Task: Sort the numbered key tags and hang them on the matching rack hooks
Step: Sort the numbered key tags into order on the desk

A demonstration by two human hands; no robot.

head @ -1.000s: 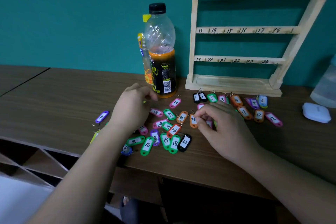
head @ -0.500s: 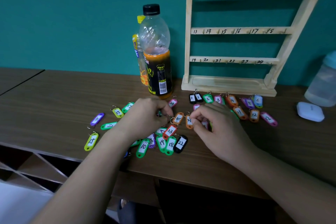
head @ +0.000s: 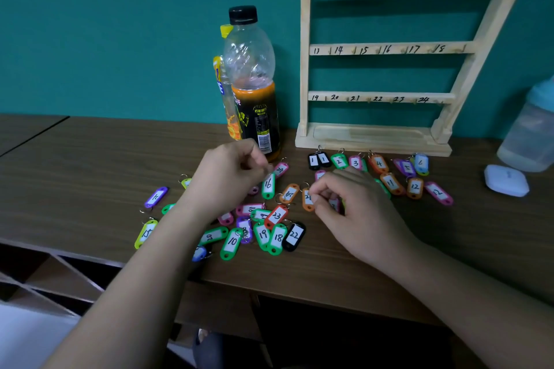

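My left hand (head: 230, 177) has its fingers curled together and pinches the ring end of the green tag 16 (head: 268, 186). I cannot tell if this tag is lifted from the desk (head: 90, 165). My right hand (head: 356, 210) pinches the orange tag 21 (head: 306, 199) between thumb and forefinger. Near both hands lies a loose heap of tags, among them the red tag 23 (head: 277, 215) and the black tag 22 (head: 294, 235). Further back, a row of tags 1 to 6 (head: 338, 161) lies just before the wooden rack (head: 374, 135). A bottle (head: 254, 99) stands left of the rack.
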